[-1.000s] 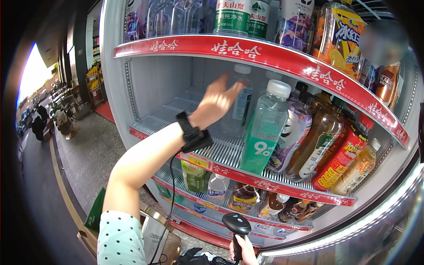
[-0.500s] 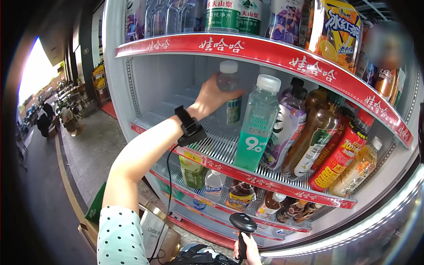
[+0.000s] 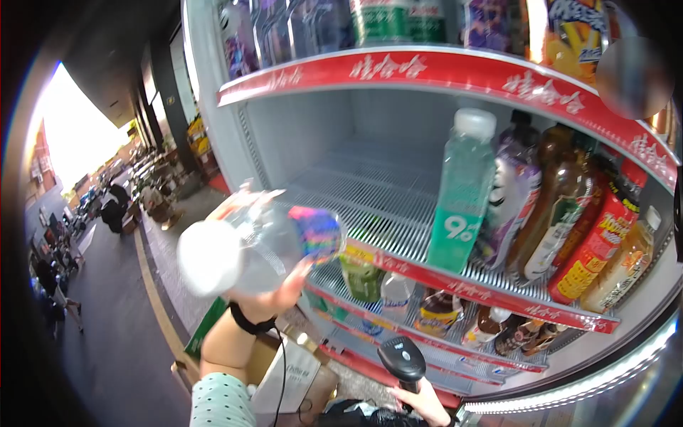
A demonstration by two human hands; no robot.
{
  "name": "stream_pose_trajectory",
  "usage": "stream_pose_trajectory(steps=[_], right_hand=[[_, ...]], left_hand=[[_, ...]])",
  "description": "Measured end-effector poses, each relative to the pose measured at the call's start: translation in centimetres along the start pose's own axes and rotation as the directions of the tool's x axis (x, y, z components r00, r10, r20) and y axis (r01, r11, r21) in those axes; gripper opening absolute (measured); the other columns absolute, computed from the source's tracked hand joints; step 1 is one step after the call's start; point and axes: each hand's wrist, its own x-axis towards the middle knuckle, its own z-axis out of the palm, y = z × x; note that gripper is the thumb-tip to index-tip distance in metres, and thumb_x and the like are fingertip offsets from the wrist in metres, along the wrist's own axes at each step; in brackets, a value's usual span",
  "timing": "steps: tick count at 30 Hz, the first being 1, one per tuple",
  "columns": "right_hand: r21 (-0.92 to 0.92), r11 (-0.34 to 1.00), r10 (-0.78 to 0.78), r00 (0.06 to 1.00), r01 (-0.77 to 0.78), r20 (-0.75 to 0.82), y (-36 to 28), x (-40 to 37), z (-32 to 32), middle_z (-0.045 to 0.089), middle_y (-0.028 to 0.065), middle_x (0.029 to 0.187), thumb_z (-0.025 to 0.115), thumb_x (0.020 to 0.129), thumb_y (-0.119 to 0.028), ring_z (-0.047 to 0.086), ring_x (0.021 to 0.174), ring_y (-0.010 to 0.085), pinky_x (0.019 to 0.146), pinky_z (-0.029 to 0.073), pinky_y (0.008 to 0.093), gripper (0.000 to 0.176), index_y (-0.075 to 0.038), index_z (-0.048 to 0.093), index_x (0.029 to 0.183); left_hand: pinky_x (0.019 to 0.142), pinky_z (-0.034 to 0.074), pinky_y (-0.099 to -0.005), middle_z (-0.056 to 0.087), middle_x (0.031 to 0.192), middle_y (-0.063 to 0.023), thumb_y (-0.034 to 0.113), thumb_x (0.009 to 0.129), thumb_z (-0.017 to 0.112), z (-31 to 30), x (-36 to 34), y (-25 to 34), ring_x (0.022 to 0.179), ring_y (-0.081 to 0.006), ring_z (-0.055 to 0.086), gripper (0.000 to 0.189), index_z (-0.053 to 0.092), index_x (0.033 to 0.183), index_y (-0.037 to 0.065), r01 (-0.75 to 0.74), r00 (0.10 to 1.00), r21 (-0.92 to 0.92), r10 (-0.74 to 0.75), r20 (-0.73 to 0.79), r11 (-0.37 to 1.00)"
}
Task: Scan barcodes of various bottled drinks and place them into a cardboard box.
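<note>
My left hand (image 3: 274,297) is closed around a clear plastic bottle (image 3: 269,245) with a white cap and a colourful label. The bottle lies on its side in the air, cap to the left and close to the camera, smeared by motion. It is in front of the left edge of the cooler's shelf (image 3: 356,199). Low in view, my right hand (image 3: 427,404) grips the handle of a black barcode scanner (image 3: 403,359), its head up. A black band with a cable is on my left wrist.
On the middle shelf stand a green soda drink bottle (image 3: 461,206), a purple-labelled bottle (image 3: 514,196) and several others. More drinks fill the shelves above and below. Red strips edge the shelves. An open cardboard box (image 3: 288,373) is below, and a street lies to the left.
My left hand has drawn the bottle off the shelf, out to the left and towards me, tipping it from upright to sideways. The view has turned left. My right hand still holds the scanner.
</note>
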Motion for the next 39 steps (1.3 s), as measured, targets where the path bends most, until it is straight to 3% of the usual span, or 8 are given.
stream_pose_trajectory(steps=[2,5,15,19,24,27,32,39], right_hand=[[-0.001,0.998,0.058,0.994,-0.058,0.092,0.4,0.4,0.9,0.052,0.0005,0.060,0.064,0.077,-0.008,0.050,0.051,0.0067,0.049,0.040,0.0207,0.015,-0.003,0.050,0.080],[0.067,0.990,0.107,0.967,-0.125,0.230,1.8,1.5,1.4,0.055,0.0025,0.065,0.062,0.079,-0.008,0.053,0.057,0.0078,0.053,0.042,0.0216,0.013,-0.001,0.053,0.085],[0.023,0.997,0.068,0.997,-0.068,-0.024,1.0,2.9,5.3,0.052,0.0073,0.071,0.058,0.075,0.000,0.051,0.055,0.0138,0.051,0.042,0.0254,0.021,0.002,0.047,0.092],[0.027,0.999,0.043,0.999,-0.043,-0.009,1.3,3.8,7.3,0.040,0.0044,0.056,0.056,0.073,-0.010,0.040,0.041,0.0133,0.039,0.037,0.0267,0.043,0.006,0.040,0.110],[-0.292,0.919,0.315,0.938,-0.264,0.145,0.3,5.0,9.6,0.055,0.0032,0.073,0.074,0.061,-0.001,0.055,0.065,0.0129,0.061,0.046,0.0266,0.043,0.000,0.052,0.098],[-0.616,0.788,0.144,0.973,-0.004,0.178,0.5,6.8,13.5,0.060,0.0076,0.096,0.076,0.062,-0.007,0.057,0.087,0.0140,0.080,0.044,0.0301,0.045,0.000,0.054,0.101],[-0.445,0.863,0.311,0.946,-0.239,0.096,2.9,8.9,15.9,0.055,-0.0018,0.063,0.068,0.073,-0.008,0.046,0.046,0.0027,0.041,0.034,0.0184,0.024,-0.001,0.057,0.093],[-0.586,0.750,0.415,0.908,-0.307,0.056,5.3,10.4,16.6,0.053,-0.0024,0.058,0.067,0.075,-0.014,0.045,0.043,0.0035,0.040,0.033,0.0191,0.022,-0.002,0.058,0.092]], left_hand=[[0.089,0.041,-0.0429,0.037,0.123,-0.0157,0.034,0.069,0.060,-1.8,-6.7,0.3,0.109,-0.0285,0.043,0.074,0.026,0.125,-0.002,0.179,0.904,-0.510,-0.346,-0.253,0.841],[0.083,0.043,-0.0434,0.045,0.105,-0.0155,0.029,0.061,0.059,-0.9,-7.9,4.1,0.101,-0.0270,0.047,0.069,0.032,0.117,-0.002,0.153,0.846,-0.530,-0.387,-0.366,0.834],[0.057,0.050,-0.0348,0.059,0.074,-0.0114,0.040,0.075,0.048,-4.4,-15.6,-4.1,0.062,-0.0254,0.059,0.038,0.054,0.084,0.004,0.310,0.040,-0.949,-0.997,0.068,-0.053],[0.064,0.046,-0.0267,0.058,0.072,-0.0049,0.025,0.078,0.054,-5.1,-20.5,-8.6,0.066,-0.0150,0.056,0.021,0.055,0.081,0.004,0.248,-0.072,-0.963,-0.989,-0.128,0.106],[0.067,0.043,-0.0235,0.058,0.079,-0.0049,0.009,0.070,0.064,-7.3,-19.8,-9.3,0.070,-0.0108,0.055,0.025,0.053,0.090,0.000,0.558,0.011,-0.747,-0.903,-0.429,0.362],[0.064,0.044,-0.0243,0.059,0.081,-0.0078,0.007,0.066,0.065,-8.4,-20.5,-10.4,0.068,-0.0122,0.056,0.028,0.052,0.089,-0.001,0.714,0.114,-0.559,-0.857,-0.502,0.422],[0.067,0.046,-0.0264,0.061,0.081,-0.0091,0.015,0.061,0.075,-10.3,-21.0,-11.8,0.072,-0.0128,0.058,0.047,0.049,0.095,-0.003,0.799,0.193,-0.446,-0.874,-0.446,0.404],[0.069,0.046,-0.0275,0.061,0.082,-0.0097,0.017,0.058,0.076,-12.5,-21.8,-13.4,0.073,-0.0142,0.058,0.051,0.050,0.096,-0.003,0.858,0.186,-0.383,-0.902,-0.390,0.343]])
